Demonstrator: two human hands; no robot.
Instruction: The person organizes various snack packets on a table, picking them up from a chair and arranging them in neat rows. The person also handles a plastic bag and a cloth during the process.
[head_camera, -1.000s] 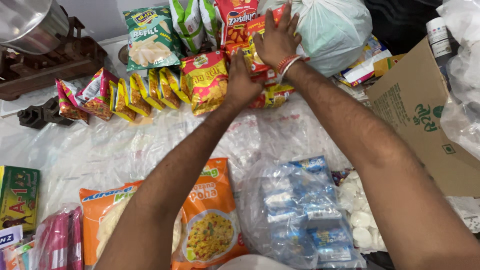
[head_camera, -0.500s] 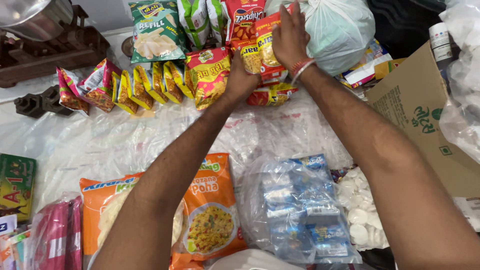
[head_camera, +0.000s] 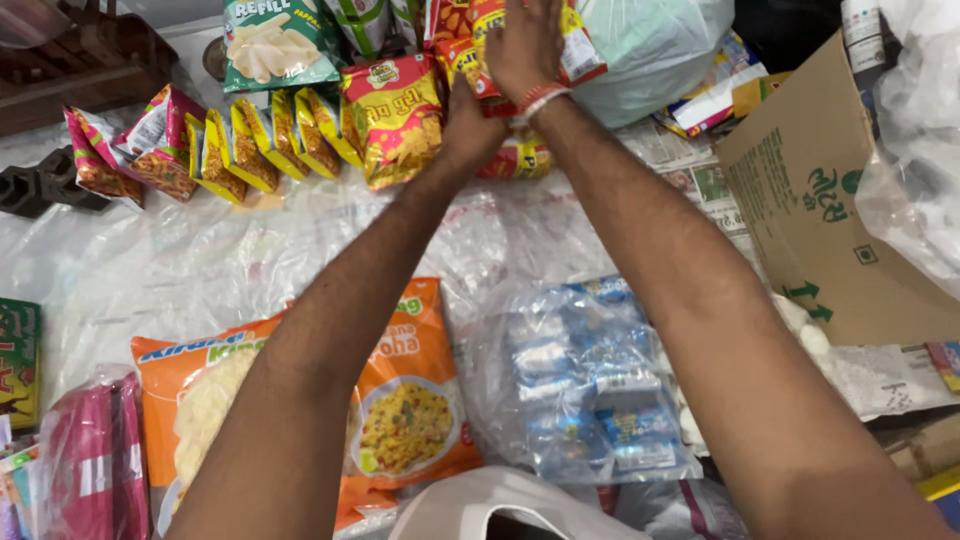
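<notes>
Both my arms reach to the far side of a plastic-covered counter. My left hand (head_camera: 470, 125) grips the lower part of a stack of red and yellow snack packets (head_camera: 460, 55). My right hand (head_camera: 525, 40), with a red and white band at the wrist, presses flat on the same stack from the right, fingers pointing up. A red and yellow snack packet (head_camera: 395, 115) leans just left of my left hand. Another small red packet (head_camera: 520, 160) lies below my wrists.
A row of small yellow packets (head_camera: 250, 145) stands at the left, a green refill packet (head_camera: 275, 40) behind. An orange packet (head_camera: 410, 400) and a clear bag of blue sachets (head_camera: 590, 380) lie near. A cardboard box (head_camera: 830, 200) stands right, a pale plastic bag (head_camera: 650, 50) behind.
Both hands stay on the stack of red and yellow packets at the back while they and the goods shift upward in view. My right hand now reaches the top edge.
</notes>
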